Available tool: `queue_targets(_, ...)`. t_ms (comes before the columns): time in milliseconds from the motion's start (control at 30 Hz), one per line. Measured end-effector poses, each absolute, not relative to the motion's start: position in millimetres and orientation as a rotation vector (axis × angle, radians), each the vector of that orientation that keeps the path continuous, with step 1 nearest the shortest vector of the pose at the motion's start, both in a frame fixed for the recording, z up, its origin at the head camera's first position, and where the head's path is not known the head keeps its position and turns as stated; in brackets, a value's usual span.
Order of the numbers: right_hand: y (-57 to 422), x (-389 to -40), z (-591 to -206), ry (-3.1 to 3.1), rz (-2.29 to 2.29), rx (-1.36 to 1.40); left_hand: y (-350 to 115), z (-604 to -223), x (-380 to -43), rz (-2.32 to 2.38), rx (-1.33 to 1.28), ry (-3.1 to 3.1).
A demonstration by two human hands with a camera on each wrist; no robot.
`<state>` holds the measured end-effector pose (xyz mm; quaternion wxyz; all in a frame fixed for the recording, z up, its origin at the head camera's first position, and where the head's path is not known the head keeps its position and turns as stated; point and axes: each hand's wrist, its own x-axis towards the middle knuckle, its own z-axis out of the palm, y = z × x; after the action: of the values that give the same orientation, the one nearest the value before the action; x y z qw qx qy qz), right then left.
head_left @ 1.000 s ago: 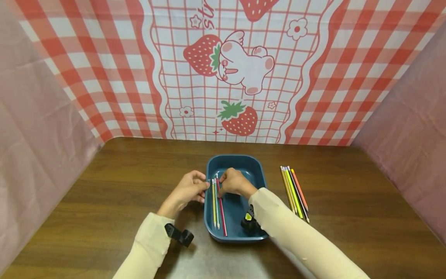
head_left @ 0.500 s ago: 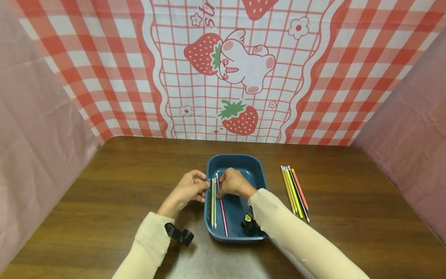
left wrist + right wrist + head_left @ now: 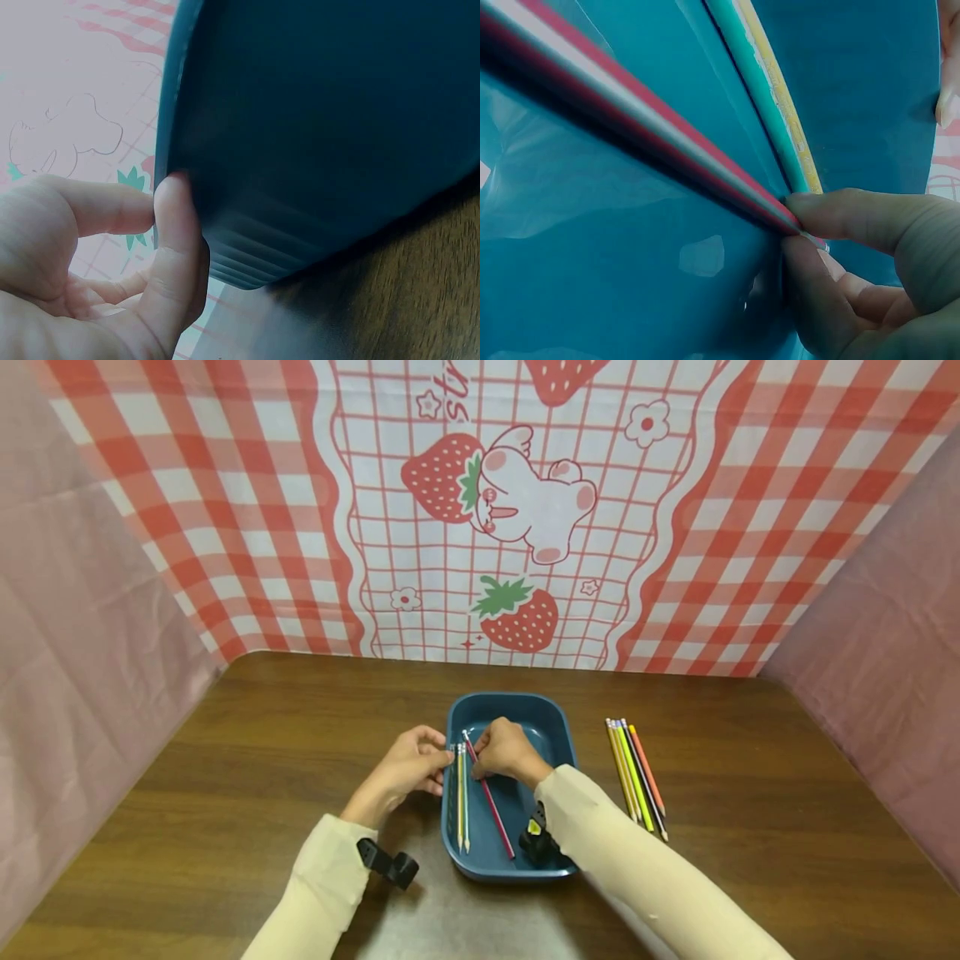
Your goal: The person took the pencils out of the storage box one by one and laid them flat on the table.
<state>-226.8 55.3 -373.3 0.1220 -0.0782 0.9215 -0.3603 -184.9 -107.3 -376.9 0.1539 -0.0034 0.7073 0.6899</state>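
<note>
My right hand (image 3: 506, 750) reaches into the blue bin (image 3: 551, 708) and pinches a red pencil (image 3: 497, 817) between thumb and finger. In the right wrist view, this red pencil (image 3: 652, 112) with a pale stripe runs slantwise from the fingertips. To its left in the head view, a yellow pencil (image 3: 460, 802) and a green pencil (image 3: 467, 802) lie side by side along the bin's left wall. My left hand (image 3: 408, 768) pinches the bin's left rim; in the left wrist view its thumb and finger meet over the rim (image 3: 169, 112).
Right of the bin, several pencils (image 3: 636, 777) lie in a row on the brown wooden table (image 3: 300, 735). A checked strawberry cloth (image 3: 525, 527) hangs behind the table, with pink cloth at both sides. A black wrist camera (image 3: 390, 864) sits on the left sleeve.
The red pencil's near end has swung right, away from the yellow and green pencils, which have drawn closer together. My left hand stays at the rim.
</note>
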Motion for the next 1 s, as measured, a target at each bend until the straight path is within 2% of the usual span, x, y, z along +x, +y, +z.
queue_targets(1000,73.2,-227.6,-357.7,2.534,-1.282,-0.118,-105.5,-374.5,-182.6,1.973,-0.01,2.051)
